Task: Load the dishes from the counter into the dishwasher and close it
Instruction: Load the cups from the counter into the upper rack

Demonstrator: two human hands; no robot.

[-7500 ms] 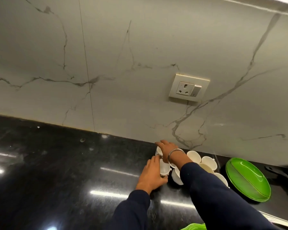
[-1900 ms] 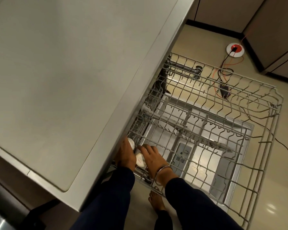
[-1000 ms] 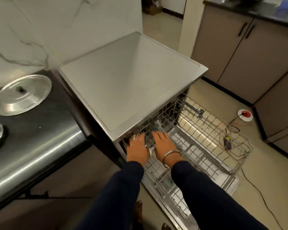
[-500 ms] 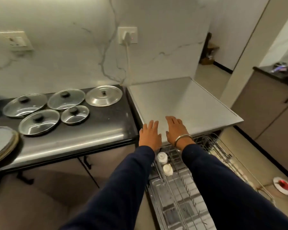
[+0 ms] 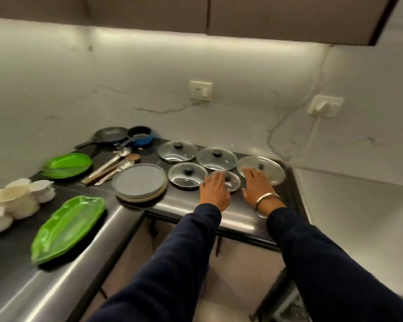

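Both my hands reach over the black counter (image 5: pixel 191 205), fingers straight, holding nothing. My left hand (image 5: pixel 215 190) hovers over a small glass lid (image 5: pixel 233 181). My right hand (image 5: pixel 257 188) is over the near edge of a steel lid (image 5: pixel 269 169). Three more glass lids (image 5: pixel 177 151) (image 5: pixel 216 158) (image 5: pixel 186 175) lie behind and to the left. A stack of grey plates (image 5: pixel 140 182) sits left of them. Two green leaf-shaped plates (image 5: pixel 68 225) (image 5: pixel 66 165) and several white cups (image 5: pixel 16 201) are further left. The dishwasher is out of view.
A black frying pan (image 5: pixel 108 134), a blue saucepan (image 5: pixel 140 135) and a bundle of utensils (image 5: pixel 113 166) lie at the back of the counter. Wall sockets (image 5: pixel 200 90) (image 5: pixel 325 106) are on the marble wall. A grey surface (image 5: pixel 349 205) adjoins the counter on the right.
My view has swung left from the dishwasher to the counter. Both hands have left the dishwasher, empty, and now reach over the lids; the cups stayed in the rack.
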